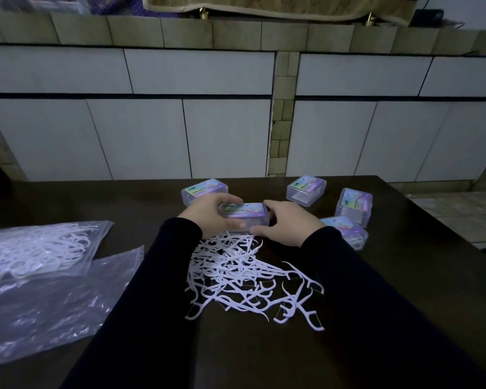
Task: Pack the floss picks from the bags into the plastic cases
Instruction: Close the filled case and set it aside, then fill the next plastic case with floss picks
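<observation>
Clear case (244, 214) gripped by left hand (208, 213), right hand (288, 224); contents unclear, right-side case (348, 231) half hidden.

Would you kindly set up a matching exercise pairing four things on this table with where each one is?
Things:
1. held plastic case
2. loose floss picks
3. bag with floss picks
4. emptied bag

Places:
A. at the left table edge, beyond the flat bag
B. between both hands
C. nearest the camera on the left
D. piled between the sleeves

Pairs: 1-B, 2-D, 3-A, 4-C

The left hand and right hand grip the case.
</observation>
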Action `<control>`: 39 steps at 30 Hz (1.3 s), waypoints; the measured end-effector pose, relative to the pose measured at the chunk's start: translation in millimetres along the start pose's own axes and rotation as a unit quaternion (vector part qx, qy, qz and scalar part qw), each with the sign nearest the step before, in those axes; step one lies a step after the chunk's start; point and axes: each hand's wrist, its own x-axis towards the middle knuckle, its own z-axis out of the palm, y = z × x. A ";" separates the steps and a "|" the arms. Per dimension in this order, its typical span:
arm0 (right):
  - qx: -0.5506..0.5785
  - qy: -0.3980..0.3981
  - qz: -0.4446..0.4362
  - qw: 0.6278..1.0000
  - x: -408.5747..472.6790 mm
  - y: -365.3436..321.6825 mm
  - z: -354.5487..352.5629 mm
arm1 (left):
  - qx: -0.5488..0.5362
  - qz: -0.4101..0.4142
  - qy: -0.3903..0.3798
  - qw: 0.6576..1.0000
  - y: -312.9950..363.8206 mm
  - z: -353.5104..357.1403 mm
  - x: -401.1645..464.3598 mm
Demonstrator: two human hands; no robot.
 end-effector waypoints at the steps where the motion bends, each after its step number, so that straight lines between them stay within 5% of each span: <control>1: -0.010 -0.008 -0.002 1.000 0.2 1.4 -1.4 | 0.003 0.000 -0.004 1.000 0.8 0.9 -0.3; 12: 0.061 0.020 -0.011 0.998 4.5 8.5 13.3 | 0.030 -0.006 -0.020 0.999 5.6 2.9 -1.6; 27: 0.132 -0.026 -0.067 0.989 -1.2 33.3 -0.6 | 0.371 0.070 -0.002 0.926 25.5 17.8 10.0; 35: 0.119 -0.019 -0.056 0.991 -4.8 35.5 1.6 | 0.277 0.059 0.045 0.958 27.7 15.2 10.7; 39: 0.135 -0.007 -0.036 0.990 -8.7 38.8 6.3 | 0.065 0.003 0.092 0.994 18.8 12.2 13.6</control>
